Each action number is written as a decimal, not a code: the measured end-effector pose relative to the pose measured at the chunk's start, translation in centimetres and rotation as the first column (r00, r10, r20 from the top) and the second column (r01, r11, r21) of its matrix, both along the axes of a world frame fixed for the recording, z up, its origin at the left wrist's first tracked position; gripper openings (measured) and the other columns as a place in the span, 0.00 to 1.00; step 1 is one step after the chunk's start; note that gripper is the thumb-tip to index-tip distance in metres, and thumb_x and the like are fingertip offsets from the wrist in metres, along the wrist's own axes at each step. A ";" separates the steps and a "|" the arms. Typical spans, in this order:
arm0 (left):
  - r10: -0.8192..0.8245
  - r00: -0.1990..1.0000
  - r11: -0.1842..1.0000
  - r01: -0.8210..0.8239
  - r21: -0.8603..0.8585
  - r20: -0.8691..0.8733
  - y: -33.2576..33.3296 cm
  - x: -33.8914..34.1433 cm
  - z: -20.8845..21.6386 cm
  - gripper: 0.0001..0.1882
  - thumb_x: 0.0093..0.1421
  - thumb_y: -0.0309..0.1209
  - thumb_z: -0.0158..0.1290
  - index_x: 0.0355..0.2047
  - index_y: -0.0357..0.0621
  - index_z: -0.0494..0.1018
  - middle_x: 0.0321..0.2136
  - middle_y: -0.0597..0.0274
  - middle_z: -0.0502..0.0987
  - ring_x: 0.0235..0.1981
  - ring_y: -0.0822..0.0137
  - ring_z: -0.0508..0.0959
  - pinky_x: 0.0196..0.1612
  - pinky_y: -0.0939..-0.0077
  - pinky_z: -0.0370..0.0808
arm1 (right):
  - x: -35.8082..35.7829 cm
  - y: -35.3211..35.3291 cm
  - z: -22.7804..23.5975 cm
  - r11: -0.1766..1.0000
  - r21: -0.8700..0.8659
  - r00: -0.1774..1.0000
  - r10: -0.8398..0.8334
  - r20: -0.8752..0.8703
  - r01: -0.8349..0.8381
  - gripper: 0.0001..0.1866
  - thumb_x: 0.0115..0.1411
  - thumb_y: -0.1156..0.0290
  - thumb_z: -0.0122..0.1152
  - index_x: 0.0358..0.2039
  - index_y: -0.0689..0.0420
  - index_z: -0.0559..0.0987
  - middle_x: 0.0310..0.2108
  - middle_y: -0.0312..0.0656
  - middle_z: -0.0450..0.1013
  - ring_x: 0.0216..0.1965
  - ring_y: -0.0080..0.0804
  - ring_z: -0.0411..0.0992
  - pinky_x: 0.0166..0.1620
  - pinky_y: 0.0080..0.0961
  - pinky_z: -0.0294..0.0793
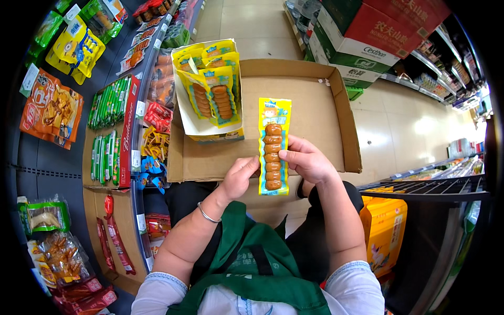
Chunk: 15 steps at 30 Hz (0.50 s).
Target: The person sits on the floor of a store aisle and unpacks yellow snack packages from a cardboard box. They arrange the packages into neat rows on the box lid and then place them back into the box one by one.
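Note:
Upright in front of me is a long yellow-and-blue snack packet [273, 152] with a row of brown sausage-like pieces on its front. My right hand [311, 161] is closed on its right edge, thumb across the front and fingers behind. At the left edge my left hand [241, 176] pinches the packet, its fingertips partly hidden behind it. Beyond my hands, an open display box [233, 131] holds several packets of the same kind [215, 86]. That box stands in the left part of a shallow cardboard tray [294, 84].
Shelving on my left carries green-wrapped sticks in a red-edged box [128, 136], small candy packets [153, 144] and hanging snack bags [51, 107]. Stacked cartons [362, 39] stand at the far right. A black wire rack [430, 188] and a yellow box [386, 226] are nearer on the right.

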<state>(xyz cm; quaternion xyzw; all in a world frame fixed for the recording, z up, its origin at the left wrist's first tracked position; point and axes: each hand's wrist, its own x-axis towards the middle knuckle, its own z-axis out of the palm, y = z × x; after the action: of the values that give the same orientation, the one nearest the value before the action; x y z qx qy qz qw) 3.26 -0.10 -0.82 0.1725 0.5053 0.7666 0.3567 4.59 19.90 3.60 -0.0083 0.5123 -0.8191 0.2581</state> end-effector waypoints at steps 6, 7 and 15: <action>0.070 0.994 0.998 -0.070 0.005 -0.078 0.2 0.1 -0.3 0.24 0.68 0.40 0.32 0.48 0.30 0.67 0.42 0.53 0.75 0.44 0.67 0.75 0.49 0.74 0.71 | -0.1 0.1 0.2 0.996 0.087 0.998 0.009 -0.067 -0.003 0.14 0.61 0.69 0.50 0.47 0.57 0.70 0.34 0.30 0.71 0.30 0.14 0.67 0.30 0.15 0.68; 0.094 0.991 0.995 -0.096 -0.020 -0.090 0.2 0.1 -0.4 0.23 0.68 0.40 0.34 0.45 0.30 0.68 0.40 0.56 0.75 0.42 0.70 0.74 0.46 0.76 0.71 | -0.1 0.1 0.3 0.996 0.094 0.997 0.010 -0.074 -0.003 0.14 0.61 0.69 0.50 0.47 0.57 0.70 0.34 0.30 0.71 0.30 0.15 0.67 0.30 0.15 0.68; 0.206 0.940 0.959 -0.249 -0.134 -0.273 0.3 0.0 0.0 0.18 0.67 0.36 0.39 0.33 0.32 0.72 0.27 0.69 0.73 0.30 0.81 0.68 0.34 0.82 0.68 | -0.1 0.0 0.4 0.981 0.191 0.996 -0.029 -0.085 0.045 0.13 0.61 0.71 0.49 0.46 0.59 0.70 0.34 0.32 0.71 0.30 0.15 0.67 0.30 0.15 0.68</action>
<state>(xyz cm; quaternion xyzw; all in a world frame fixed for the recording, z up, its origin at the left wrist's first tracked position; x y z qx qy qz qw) 3.24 0.22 -0.85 0.1801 0.6260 0.7290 0.2102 4.52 19.91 3.97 -0.0074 0.5994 -0.7693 0.2211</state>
